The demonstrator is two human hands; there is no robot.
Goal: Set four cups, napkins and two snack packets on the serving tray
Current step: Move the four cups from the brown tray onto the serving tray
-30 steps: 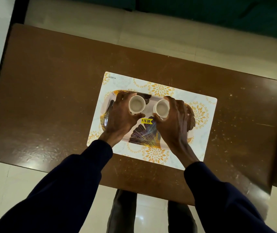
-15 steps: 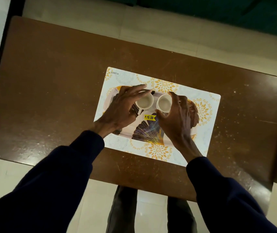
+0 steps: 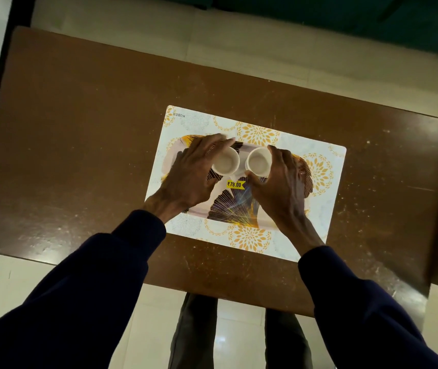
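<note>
From the head view, your left hand [image 3: 191, 177] curls its fingers around one small white cup [image 3: 226, 162] and your right hand [image 3: 279, 182] grips another [image 3: 258, 162], both mid-frame over the glossy patterned tray [image 3: 228, 211]. They look light, rigid and smooth, probably breakable; hold them by the sides.

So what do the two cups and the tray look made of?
Cups: probably paper or thin plastic, matte off-white, thin rolled rims. Tray: likely melamine or plastic, glossy printed leaf pattern, price sticker on it.
</note>
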